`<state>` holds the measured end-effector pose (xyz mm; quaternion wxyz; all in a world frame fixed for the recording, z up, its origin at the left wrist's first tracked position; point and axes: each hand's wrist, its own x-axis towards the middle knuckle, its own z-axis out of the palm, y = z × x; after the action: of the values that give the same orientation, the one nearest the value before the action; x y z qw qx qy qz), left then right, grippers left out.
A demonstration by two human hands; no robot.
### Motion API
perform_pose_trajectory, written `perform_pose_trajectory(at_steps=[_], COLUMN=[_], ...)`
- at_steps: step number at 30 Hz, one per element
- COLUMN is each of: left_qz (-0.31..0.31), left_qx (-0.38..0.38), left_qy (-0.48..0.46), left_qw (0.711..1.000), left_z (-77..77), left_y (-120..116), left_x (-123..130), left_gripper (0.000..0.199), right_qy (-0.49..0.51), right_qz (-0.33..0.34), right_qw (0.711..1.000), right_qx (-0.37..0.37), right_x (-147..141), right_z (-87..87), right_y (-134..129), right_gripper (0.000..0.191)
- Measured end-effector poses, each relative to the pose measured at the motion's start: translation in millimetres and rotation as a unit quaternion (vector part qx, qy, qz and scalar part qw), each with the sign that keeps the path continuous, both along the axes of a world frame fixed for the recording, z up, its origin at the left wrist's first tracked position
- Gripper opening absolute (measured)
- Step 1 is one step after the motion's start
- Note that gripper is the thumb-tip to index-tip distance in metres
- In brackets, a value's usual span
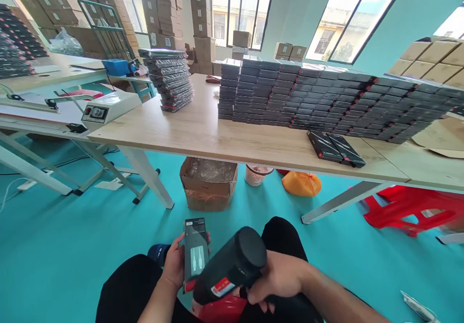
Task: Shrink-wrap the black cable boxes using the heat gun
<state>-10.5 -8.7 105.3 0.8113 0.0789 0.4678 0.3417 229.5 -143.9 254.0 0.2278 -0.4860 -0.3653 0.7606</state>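
A dark flat box [195, 250] with a picture of two white connectors is held upright in my left hand [174, 264], low in the centre of the head view. My right hand [275, 279] is wrapped round the handle of a black heat gun [230, 265] with a red and white label. The gun's nozzle end points down and left, close to the lower end of the box. Under the gun, part of something red [224, 309] shows between my legs.
On the wooden table [203, 139] ahead stand a long wall of stacked dark boxes [326, 95], a wrapped stack [172, 79] and two loose boxes [335, 148]. Beneath are a carton [206, 192], a basket [256, 175] and an orange bag [301, 183]. A red stool [409, 212] is right.
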Motion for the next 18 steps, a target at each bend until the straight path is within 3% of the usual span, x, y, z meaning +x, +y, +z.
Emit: perform_pose_trajectory(at_steps=[3, 5, 7, 11, 14, 16, 18], left_qz=[0.019, 0.055, 0.091, 0.115, 0.110, 0.116, 0.111], left_qx=[-0.036, -0.056, -0.076, -0.098, -0.102, -0.101, -0.068], left_qy=[-0.047, -0.018, 0.016, 0.040, 0.038, 0.041, 0.072], left_qw=[0.998, 0.997, 0.993, 0.988, 0.988, 0.987, 0.989], left_z=[2.1, -2.5, -10.7, -24.7, -29.5, -33.2, -38.4], left_y=[4.8, 8.9, 12.7, 17.2, 18.0, 17.7, 16.4], left_x=[-2.2, -1.1, 1.2, 3.5, 0.6, -1.3, -1.5], left_gripper=[0.042, 0.040, 0.036, 0.032, 0.037, 0.038, 0.033], right_qy=[-0.062, -0.070, -0.033, 0.049, 0.017, -0.008, -0.001], right_qz=[-0.092, -0.159, -0.179, -0.224, -0.302, -0.295, -0.246], right_qw=[0.994, 0.985, 0.983, 0.973, 0.953, 0.955, 0.969], right_qx=[-0.008, -0.022, -0.018, 0.019, 0.026, 0.012, -0.014], right_x=[12.4, 10.9, -0.9, -33.4, -39.4, -32.9, -23.9], right_z=[-5.6, -13.3, -20.4, -27.8, -26.4, -22.8, -18.7], right_y=[-26.4, -39.0, -46.1, -43.2, -36.8, -36.1, -38.1], right_gripper=[0.011, 0.014, 0.015, 0.032, 0.043, 0.039, 0.032])
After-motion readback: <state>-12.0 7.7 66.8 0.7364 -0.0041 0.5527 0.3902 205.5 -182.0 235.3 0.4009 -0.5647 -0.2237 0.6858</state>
